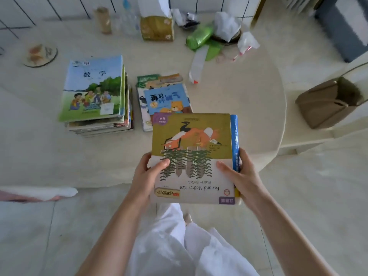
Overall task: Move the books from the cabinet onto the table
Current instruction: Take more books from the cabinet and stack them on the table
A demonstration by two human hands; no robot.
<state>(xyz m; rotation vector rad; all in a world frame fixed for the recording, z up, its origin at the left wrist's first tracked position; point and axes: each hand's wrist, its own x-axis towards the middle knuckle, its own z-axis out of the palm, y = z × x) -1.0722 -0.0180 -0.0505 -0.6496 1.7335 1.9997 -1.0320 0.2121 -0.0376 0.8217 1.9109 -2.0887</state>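
Note:
I hold a small stack of books (191, 140) over the near edge of the round cream table (239, 100); its top cover shows a fox on a yellow ground. My left hand (147, 174) grips the stack's left side with the thumb on the cover. My right hand (241, 174) grips the right side, thumb on top. On the table lie two piles: a tall pile (95, 96) topped by a blue and green textbook, and a lower pile (159, 92) topped by a blue bear book, just beyond the held stack. No cabinet is in view.
At the table's far side stand a brown cylinder (103, 19), a clear bottle (127, 18), a patterned tissue box (157, 27), a green bottle (199, 36) and crumpled plastic bags (227, 26). A round coaster (39, 54) lies far left. A brown bag (328, 102) sits right.

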